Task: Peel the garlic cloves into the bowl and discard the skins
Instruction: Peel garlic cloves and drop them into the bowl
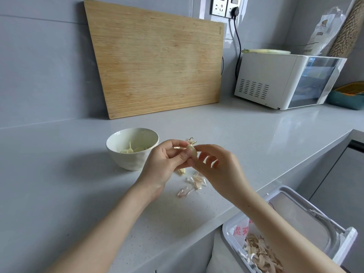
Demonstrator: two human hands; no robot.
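Observation:
Above the grey counter, my left hand (164, 163) and my right hand (215, 167) both pinch one pale garlic clove (192, 151), whose papery skin sticks up at its top. A white bowl (131, 154) stands just left of my hands, with several peeled cloves (131, 149) inside. Loose skins (194, 183) lie on the counter under my hands, and a small garlic piece (182, 171) sits beside my left palm.
A white bin (295, 211) with a bag and many skins (260, 253) stands open below the counter edge at the lower right. A wooden cutting board (155, 58) leans on the back wall. A white appliance (283, 79) occupies the back right corner.

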